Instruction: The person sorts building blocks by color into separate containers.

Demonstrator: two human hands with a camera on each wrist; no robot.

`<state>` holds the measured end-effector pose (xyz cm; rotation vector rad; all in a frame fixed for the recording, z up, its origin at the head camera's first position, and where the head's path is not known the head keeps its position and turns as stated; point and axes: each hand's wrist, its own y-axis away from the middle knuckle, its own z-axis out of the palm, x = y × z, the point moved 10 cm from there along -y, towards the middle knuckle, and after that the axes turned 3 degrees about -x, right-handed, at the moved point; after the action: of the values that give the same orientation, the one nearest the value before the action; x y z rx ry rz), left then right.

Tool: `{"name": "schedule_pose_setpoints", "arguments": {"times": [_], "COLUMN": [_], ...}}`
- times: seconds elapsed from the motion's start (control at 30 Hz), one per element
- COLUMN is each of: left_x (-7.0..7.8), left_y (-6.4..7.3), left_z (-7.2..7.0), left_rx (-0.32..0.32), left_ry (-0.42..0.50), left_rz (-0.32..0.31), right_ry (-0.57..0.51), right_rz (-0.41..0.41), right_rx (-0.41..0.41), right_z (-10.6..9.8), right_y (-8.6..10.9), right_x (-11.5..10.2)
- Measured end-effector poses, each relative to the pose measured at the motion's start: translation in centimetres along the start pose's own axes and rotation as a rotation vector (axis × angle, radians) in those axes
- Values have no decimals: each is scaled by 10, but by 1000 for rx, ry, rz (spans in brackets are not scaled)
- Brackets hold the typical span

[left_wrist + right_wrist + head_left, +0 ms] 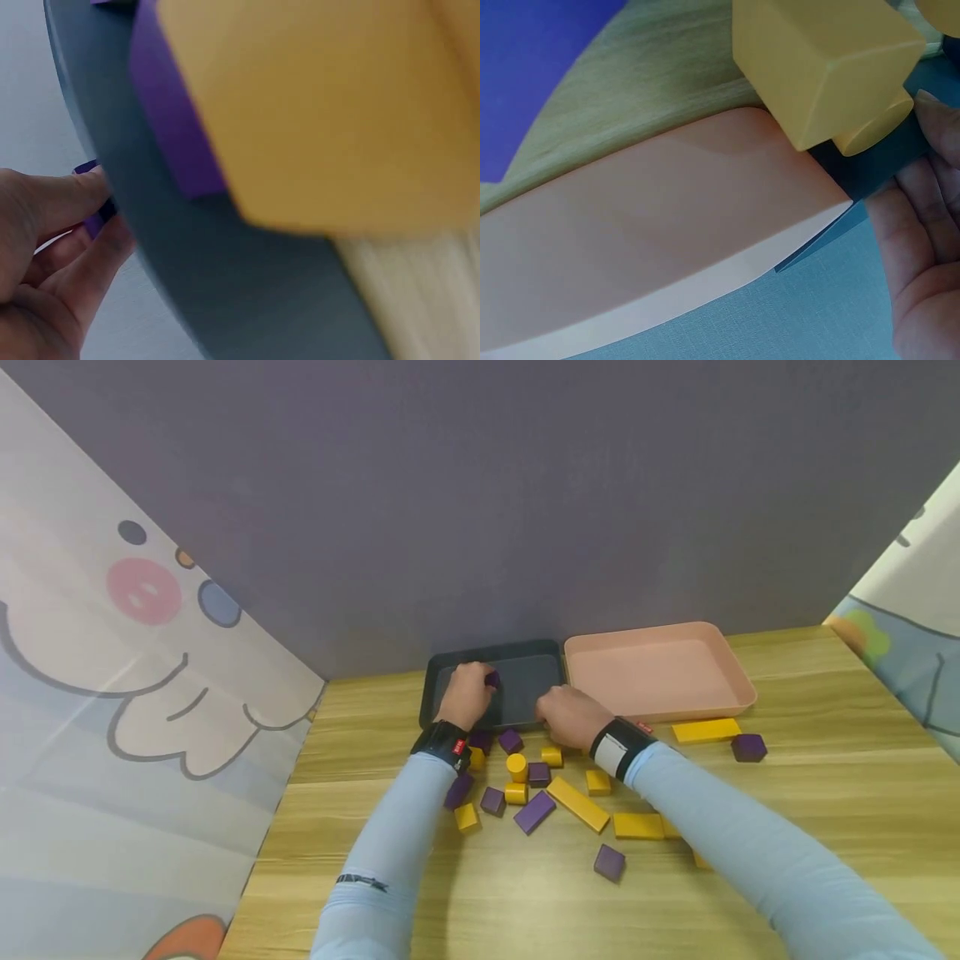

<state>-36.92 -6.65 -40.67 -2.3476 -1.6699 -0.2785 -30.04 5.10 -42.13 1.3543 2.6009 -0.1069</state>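
A small purple block (492,680) is pinched between the thumb and fingers of the left hand (467,696), over the inside of the dark tray (528,681); whether it touches the tray's floor I cannot tell. The right hand (573,717) grips the same tray's front rim near its right corner, thumb outside and fingers inside. A pink tray (645,668) sits just beside the dark one, to its right.

In front of the dark tray, purple and yellow pieces lie scattered on the tabletop (360,860). An upright yellow cylinder (517,767) is next to a purple cube (538,774), with a purple oblong (535,812) and a long yellow bar (578,804) nearer the person. A flat yellow block (707,731) lies before the pink tray, a dark purple piece (748,747) near its right end. Behind both trays stands a grey panel (525,510); a cartoon-printed sheet (60,635) covers the left side.
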Motion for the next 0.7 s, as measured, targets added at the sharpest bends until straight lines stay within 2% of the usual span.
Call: {"name": "schedule_pose_setpoints", "arguments": {"times": [0.2,0.37,0.7], "left_x": [-5,-9,-8], "left_y": [-3,-5,-5], "left_z": [13,15,13], "left_rx": [-53,-77,-62], "left_ry": [-19,-26,-54], "left_rz": [-29,-46,-43], "right_ry": [-2,3,4], "right_rz": [-5,-1,4], "right_rx": [10,15,17], "right_z": [0,-1,-1], "right_y": [2,1,2], "right_x": [0,0,-1]}}
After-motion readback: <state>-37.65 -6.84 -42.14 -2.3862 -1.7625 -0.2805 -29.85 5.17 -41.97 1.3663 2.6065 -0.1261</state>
